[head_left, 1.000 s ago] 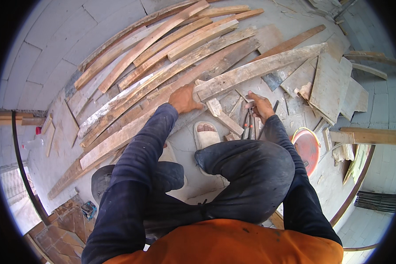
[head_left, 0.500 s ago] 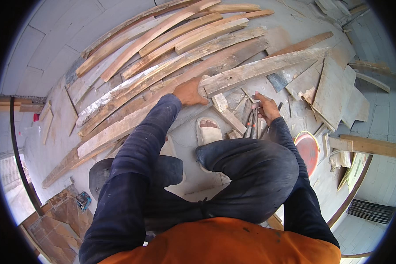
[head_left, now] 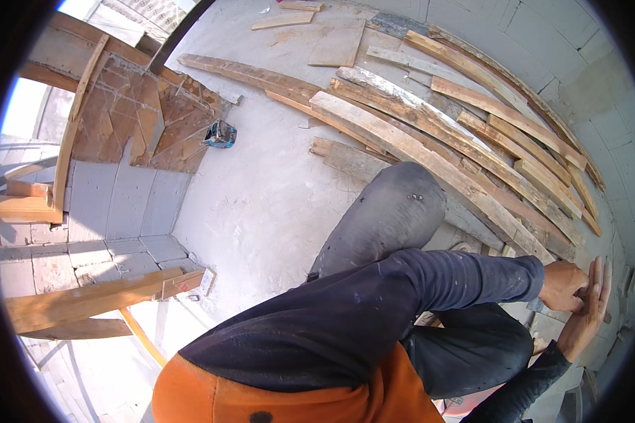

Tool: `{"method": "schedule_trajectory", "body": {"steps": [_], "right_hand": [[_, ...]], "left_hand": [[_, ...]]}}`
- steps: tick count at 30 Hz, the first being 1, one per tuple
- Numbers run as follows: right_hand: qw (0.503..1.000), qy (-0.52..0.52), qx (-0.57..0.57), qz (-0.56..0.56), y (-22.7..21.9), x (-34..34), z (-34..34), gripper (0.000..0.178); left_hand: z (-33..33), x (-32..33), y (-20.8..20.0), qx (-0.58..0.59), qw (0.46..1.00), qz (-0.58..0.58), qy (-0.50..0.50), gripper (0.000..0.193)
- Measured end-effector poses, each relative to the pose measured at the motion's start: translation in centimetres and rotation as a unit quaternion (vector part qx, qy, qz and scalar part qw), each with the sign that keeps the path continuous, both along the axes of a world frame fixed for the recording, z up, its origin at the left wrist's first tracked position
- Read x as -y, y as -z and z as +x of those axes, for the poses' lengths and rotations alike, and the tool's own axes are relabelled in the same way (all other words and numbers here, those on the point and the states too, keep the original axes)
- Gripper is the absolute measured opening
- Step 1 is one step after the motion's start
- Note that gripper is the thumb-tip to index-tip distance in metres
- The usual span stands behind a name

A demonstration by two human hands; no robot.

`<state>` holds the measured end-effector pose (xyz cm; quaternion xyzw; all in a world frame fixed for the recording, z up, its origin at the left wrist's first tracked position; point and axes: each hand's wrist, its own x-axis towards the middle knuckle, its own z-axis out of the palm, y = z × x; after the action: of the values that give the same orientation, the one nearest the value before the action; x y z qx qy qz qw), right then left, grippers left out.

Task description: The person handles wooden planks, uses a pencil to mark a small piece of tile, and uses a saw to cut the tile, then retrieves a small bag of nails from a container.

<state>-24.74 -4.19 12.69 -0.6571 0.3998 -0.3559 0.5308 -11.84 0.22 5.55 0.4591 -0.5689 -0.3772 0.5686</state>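
Note:
At the right edge of the view my two hands meet, past the near end of a long pale timber beam (head_left: 430, 151). The fingers of my left hand (head_left: 561, 287) are curled in against the other palm; whether they hold anything is hidden. My right hand (head_left: 584, 326) is flat, its fingers stretched out together and pointing away from me. The beam lies on the floor beyond my bent knee, beside several rough planks (head_left: 501, 120). My left forearm crosses in front of my legs.
A blue and black object (head_left: 220, 134) lies on the pale concrete floor (head_left: 254, 211) at the left, near brown sheeting (head_left: 120, 113). A thick timber (head_left: 95, 299) juts in lower left. A flat board (head_left: 337, 42) lies at the back. Grey block walls (head_left: 593, 77) rise around.
My view has swung left, so the planks now sit to the right. My left hand has left the timber's end and come together with my right, which was near the pliers-like tools.

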Motion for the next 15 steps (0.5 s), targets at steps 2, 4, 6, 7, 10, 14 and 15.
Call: {"method": "schedule_trajectory", "body": {"steps": [2,4,6,7,10,14,15], "right_hand": [[0.993,0.0,-0.056,-0.102,-2.6,-4.5,4.2,0.057],[0.988,-0.025,-0.061,-0.14,-3.1,-7.6,7.0,0.056],[0.986,-0.067,-0.056,-0.143,-2.2,-10.1,10.0,0.055],[0.985,-0.096,-0.052,-0.131,-2.1,-11.1,10.8,0.061],[0.983,-0.184,0.019,0.012,0.1,-12.6,12.4,0.07],[0.984,-0.159,-0.079,0.03,3.2,-13.0,10.2,0.074],[0.976,-0.168,-0.134,0.042,4.1,-12.8,9.4,0.074]], "left_hand": [[1.1,-2.4,-1.0,-0.038,0.996,-0.035,-0.072,0.03],[3.1,-4.8,-1.8,-0.045,0.99,-0.057,-0.125,0.028],[6.2,-8.9,-1.7,-0.014,0.982,-0.047,-0.18,0.026],[7.4,-11.0,-2.0,0.008,0.98,-0.046,-0.192,0.025],[13.1,-19.9,-3.3,-0.028,0.978,-0.051,-0.198,0.026],[21.4,-32.2,-3.0,-0.092,0.951,-0.095,-0.281,0.038],[22.6,-34.8,-1.8,-0.18,0.93,-0.054,-0.316,0.04]]}}
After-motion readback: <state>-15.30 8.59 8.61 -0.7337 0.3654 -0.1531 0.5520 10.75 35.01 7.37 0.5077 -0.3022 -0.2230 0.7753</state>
